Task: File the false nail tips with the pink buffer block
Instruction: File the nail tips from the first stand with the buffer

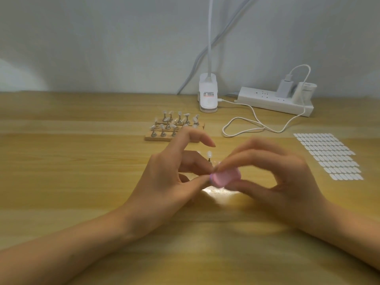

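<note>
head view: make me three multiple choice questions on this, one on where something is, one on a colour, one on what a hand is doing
1. Where does the sticker sheet lie?
A. under the lamp clip
B. on the table, at its right side
C. on the power strip

2. What colour is the buffer block?
A. pink
B. green
C. black

3. What is the right hand doing?
A. lying flat on the table
B. pulling a cable
C. pinching the buffer block

Answers:
1 B, the white sheet lies flat on the wood, right of both hands.
2 A, the block shows pink between the fingertips.
3 C, its fingers and thumb close on the block, next to the nail tip stand held by the left hand.
</note>
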Action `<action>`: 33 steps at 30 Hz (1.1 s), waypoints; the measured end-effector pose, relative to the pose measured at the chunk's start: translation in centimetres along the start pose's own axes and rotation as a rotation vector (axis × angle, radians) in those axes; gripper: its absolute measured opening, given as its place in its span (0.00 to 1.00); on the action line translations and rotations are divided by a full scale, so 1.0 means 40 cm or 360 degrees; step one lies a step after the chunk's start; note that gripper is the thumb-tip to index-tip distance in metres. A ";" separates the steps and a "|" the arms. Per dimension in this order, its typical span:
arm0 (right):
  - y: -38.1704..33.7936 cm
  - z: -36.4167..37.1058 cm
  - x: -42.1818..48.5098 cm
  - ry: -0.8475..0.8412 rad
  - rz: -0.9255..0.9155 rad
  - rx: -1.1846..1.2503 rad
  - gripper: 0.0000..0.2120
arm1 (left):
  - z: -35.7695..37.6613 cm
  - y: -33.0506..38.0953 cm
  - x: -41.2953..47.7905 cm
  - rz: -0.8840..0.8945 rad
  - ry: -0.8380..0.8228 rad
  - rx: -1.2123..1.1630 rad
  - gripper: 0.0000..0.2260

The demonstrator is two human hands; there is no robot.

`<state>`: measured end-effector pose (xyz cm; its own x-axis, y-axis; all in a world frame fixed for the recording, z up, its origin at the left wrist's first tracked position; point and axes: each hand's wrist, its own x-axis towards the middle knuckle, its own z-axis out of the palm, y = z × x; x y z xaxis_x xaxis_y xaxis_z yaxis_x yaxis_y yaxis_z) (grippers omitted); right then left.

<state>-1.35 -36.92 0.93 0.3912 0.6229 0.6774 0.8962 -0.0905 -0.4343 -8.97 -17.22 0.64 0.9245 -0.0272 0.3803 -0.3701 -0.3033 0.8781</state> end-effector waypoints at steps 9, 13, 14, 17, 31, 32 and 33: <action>0.011 -0.014 0.000 0.0082 0.0052 -0.0080 0.06 | 0.006 0.004 -0.004 0.0018 -0.0031 0.0008 0.22; 0.001 -0.004 0.000 0.0023 0.0050 0.0035 0.07 | 0.003 0.003 -0.001 0.0015 -0.0017 0.0002 0.23; -0.002 -0.002 0.001 -0.0004 0.0018 0.0021 0.08 | 0.003 0.002 -0.001 0.0015 -0.0015 -0.0006 0.23; -0.005 -0.005 0.001 0.0030 0.0022 -0.0059 0.07 | 0.003 -0.001 0.000 -0.0007 -0.0003 -0.0069 0.27; -0.014 0.000 0.000 0.0054 -0.0002 -0.0175 0.07 | 0.002 -0.003 0.000 0.0024 0.0006 0.0050 0.25; -0.015 0.001 0.001 0.0037 -0.0017 -0.0178 0.07 | 0.002 -0.002 -0.001 0.0045 0.0005 0.0092 0.24; -0.016 0.002 0.000 0.0016 -0.0038 -0.0190 0.07 | 0.003 -0.002 -0.002 0.0070 0.0000 0.0138 0.24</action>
<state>-1.93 -36.80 1.17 0.3707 0.6183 0.6930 0.9237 -0.1676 -0.3446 -9.01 -17.31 0.52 0.9076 -0.0425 0.4177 -0.4009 -0.3832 0.8321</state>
